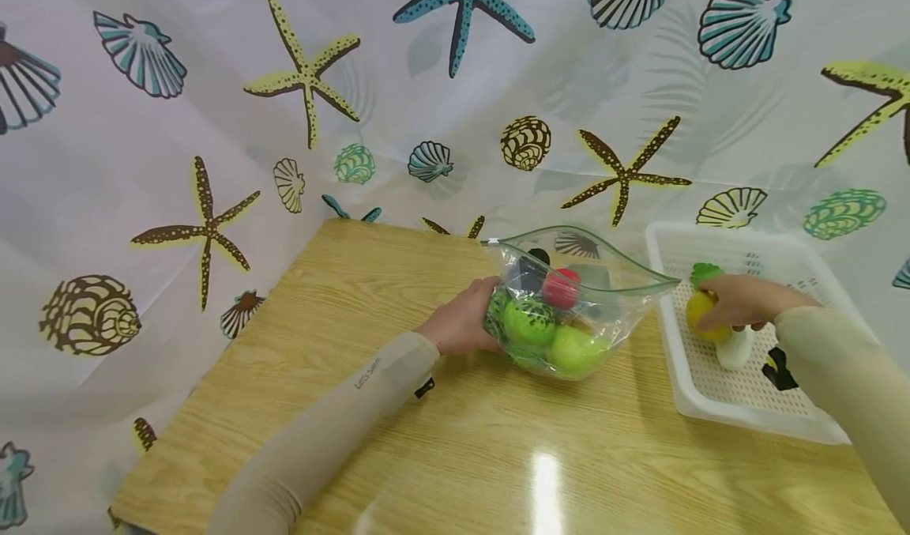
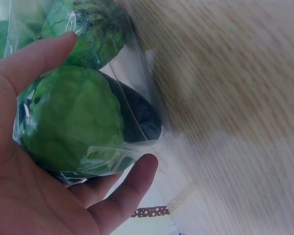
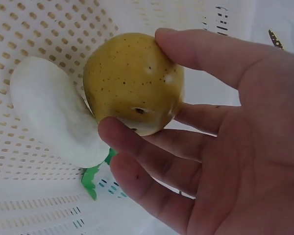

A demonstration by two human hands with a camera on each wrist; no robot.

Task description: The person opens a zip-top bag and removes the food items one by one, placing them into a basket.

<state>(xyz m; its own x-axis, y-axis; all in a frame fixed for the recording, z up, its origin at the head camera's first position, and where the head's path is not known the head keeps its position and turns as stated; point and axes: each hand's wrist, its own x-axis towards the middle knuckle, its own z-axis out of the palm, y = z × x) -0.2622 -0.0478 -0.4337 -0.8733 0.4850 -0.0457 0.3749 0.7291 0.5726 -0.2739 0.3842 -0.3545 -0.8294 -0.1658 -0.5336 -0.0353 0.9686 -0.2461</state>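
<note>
A clear zip bag with a green-edged open mouth stands on the table. Inside lie several round green pieces, a pinkish-red one and a dark one. My left hand holds the bag's left side, thumb and fingers bent about a leafy green ball through the plastic. Over the white basket, my right hand grips a round yellow-brown speckled piece, like a potato, between thumb and fingers. Beside it lies a white radish with green leaves.
The white perforated basket stands at the right of the wooden table. Behind the table hangs a pale curtain printed with shells and starfish. A black piece with some yellow shows by my right wrist.
</note>
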